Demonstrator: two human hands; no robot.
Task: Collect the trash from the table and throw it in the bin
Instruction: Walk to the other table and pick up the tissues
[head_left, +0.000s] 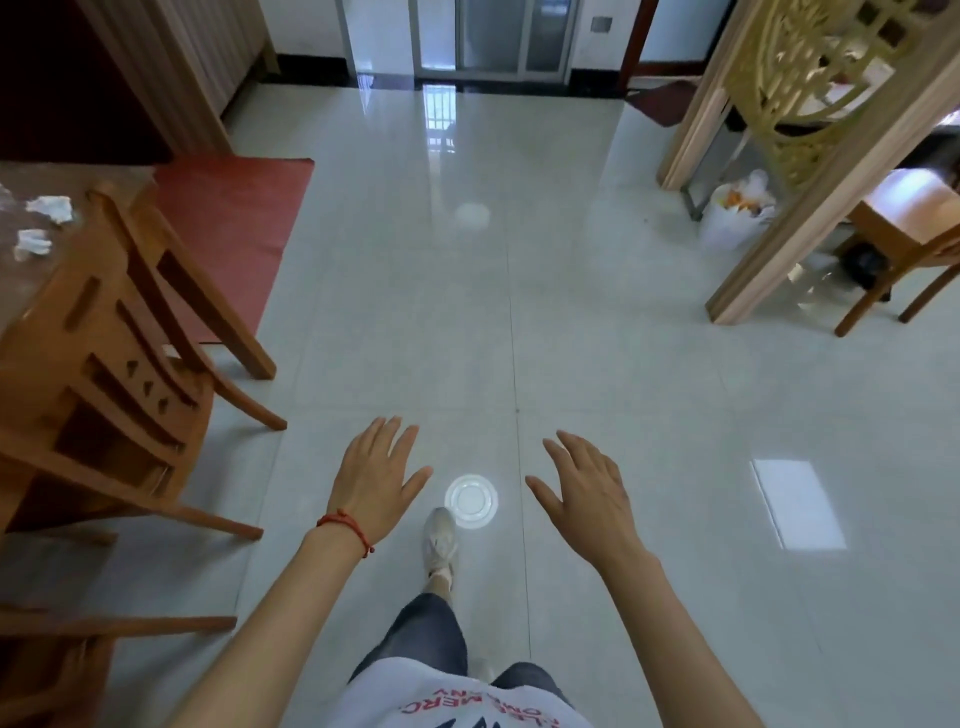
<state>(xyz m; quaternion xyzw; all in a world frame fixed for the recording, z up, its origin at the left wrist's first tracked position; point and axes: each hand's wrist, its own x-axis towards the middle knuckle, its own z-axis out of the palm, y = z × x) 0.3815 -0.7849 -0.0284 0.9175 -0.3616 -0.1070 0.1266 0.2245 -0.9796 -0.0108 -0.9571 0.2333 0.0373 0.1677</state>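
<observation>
Crumpled white tissues (51, 208) and a second wad (31, 243) lie on the brown table (36, 291) at the far left. A white bag of trash (737, 213) sits on the floor at the right, beside a carved wooden screen. My left hand (376, 475), with a red string on its wrist, and my right hand (584, 488) are held out in front of me over the floor, palms down, fingers spread, holding nothing. Both are far from the table and from the bag.
Wooden chairs (119, 353) stand against the table at left, one more (78, 649) at the lower left. A red mat (228, 234) lies behind them. The carved screen (810, 119) and a wooden stool (909, 234) stand at right. Glossy tiled floor (519, 312) stretches ahead.
</observation>
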